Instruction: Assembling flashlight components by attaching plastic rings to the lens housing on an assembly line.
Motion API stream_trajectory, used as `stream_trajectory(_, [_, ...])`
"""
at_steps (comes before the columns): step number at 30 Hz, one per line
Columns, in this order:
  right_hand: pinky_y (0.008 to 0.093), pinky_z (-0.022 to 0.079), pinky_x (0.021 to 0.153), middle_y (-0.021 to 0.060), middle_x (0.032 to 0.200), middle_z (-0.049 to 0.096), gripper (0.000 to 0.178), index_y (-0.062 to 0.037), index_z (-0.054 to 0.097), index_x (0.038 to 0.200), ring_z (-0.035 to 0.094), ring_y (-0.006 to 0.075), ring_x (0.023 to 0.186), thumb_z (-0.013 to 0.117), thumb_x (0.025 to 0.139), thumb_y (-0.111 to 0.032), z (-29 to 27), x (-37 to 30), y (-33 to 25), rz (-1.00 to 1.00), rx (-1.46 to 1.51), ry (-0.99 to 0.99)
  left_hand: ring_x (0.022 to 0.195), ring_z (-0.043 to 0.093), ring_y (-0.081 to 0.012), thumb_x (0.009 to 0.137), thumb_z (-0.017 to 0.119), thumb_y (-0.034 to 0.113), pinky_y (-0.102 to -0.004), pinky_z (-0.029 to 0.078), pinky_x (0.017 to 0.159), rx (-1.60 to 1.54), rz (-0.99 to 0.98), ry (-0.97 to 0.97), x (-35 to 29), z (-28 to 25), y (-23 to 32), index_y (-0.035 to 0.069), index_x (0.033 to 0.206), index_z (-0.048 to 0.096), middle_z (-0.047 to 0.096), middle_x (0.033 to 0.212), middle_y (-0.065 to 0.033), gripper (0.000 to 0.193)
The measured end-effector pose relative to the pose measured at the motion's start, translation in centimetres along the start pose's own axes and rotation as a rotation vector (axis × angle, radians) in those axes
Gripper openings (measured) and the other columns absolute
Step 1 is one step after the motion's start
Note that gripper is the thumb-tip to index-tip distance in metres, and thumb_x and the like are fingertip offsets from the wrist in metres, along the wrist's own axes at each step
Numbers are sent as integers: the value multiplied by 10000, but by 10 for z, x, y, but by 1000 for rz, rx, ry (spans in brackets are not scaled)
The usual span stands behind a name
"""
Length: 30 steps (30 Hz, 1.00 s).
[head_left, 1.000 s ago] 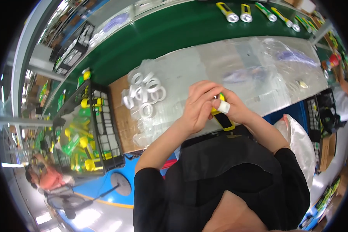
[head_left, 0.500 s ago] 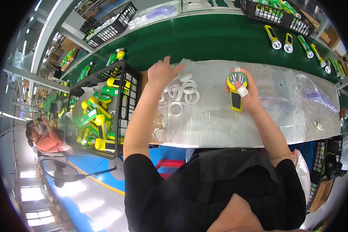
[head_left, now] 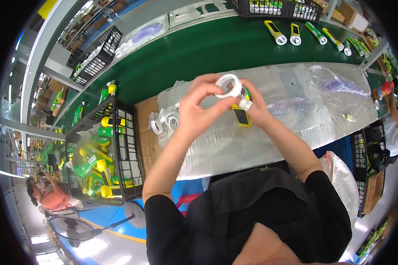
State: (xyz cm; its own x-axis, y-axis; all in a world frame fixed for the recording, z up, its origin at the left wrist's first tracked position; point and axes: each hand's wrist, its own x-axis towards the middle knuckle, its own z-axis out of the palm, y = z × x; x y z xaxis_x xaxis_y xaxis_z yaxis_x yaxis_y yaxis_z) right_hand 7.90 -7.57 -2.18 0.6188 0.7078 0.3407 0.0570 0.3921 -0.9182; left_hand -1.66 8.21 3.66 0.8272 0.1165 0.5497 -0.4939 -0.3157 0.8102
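Both hands meet above the table (head_left: pixel 234 145), which is covered with clear plastic sheeting. The left hand (head_left: pixel 199 106) has its grip pinched on a white ring (head_left: pixel 227 85), thumb and fingertips on the ring's rim, holding it up at the head end of a yellow flashlight (head_left: pixel 242 115). The right hand (head_left: pixel 254 108) has its grip closed around that flashlight, whose dark panel faces the camera and whose green head sits just behind the ring; ring and flashlight touch or nearly touch, though the exact fit cannot be told. A white bit of tape or cap shows on 1 right finger beside the flashlight body. Both things are held in the air over the plastic, near the middle of the view. Below and left of the left hand lies a small heap of loose white rings (head_left: pixel 166 121) on the sheeting, beside a piece of brown cardboard (head_left: pixel 148 141). Further left stands a black wire basket (head_left: pixel 128 150) filled with yellow and green flashlight parts. Beyond the sheeting runs a green conveyor belt (head_left: pixel 199 48), and on its far side lie several finished flashlights (head_left: pixel 275 32) in a row, well apart from the hands. Another person in an orange top (head_left: pixel 53 196) sits at the lower left.
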Motion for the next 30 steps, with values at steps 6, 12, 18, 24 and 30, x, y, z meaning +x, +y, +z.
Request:
stream_trajectory(6, [322,412,976,82,1216,536,453,-37,449,1304,510,161,1132,581,896,-183,-5,-3,6,-114,-52,-46,948,553,-205,693,849,210,-303,387,674,507,228,-41,2,8,-2,132,992,750,604,1091,-56,325])
stream_trajectory(12, [336,413,990,100,1283,501,533,-45,387,1379,511,179,1166,591,919,-221,-14,-6,-3,-7,-26,-101,933,543,-207,678,849,238,-310,399,693,584,257,-99,4,6,6,123,982,758,588,1044,-49,338])
stream_trajectory(18, [377,442,976,106,1349,523,636,-27,487,1332,540,245,1191,766,814,-270,-43,-3,-34,-175,-242,-68,957,552,-225,682,852,192,-342,456,731,557,208,-178,4,16,10,134,1005,753,590,1064,-55,343])
stream_trajectory(24, [355,513,800,91,1023,594,525,-52,590,1199,607,249,902,778,719,-149,-61,4,-95,-220,-941,-335,1031,598,-288,675,853,196,-386,514,808,472,170,-191,5,39,3,138,1059,681,596,1107,-99,425])
stream_trajectory(30, [375,484,699,84,908,507,367,-26,577,1054,540,253,794,699,713,-90,-49,29,-139,-8,-1220,-707,971,651,-272,721,823,103,-356,533,804,329,65,-189,5,59,-12,70,1040,600,649,1073,-104,391])
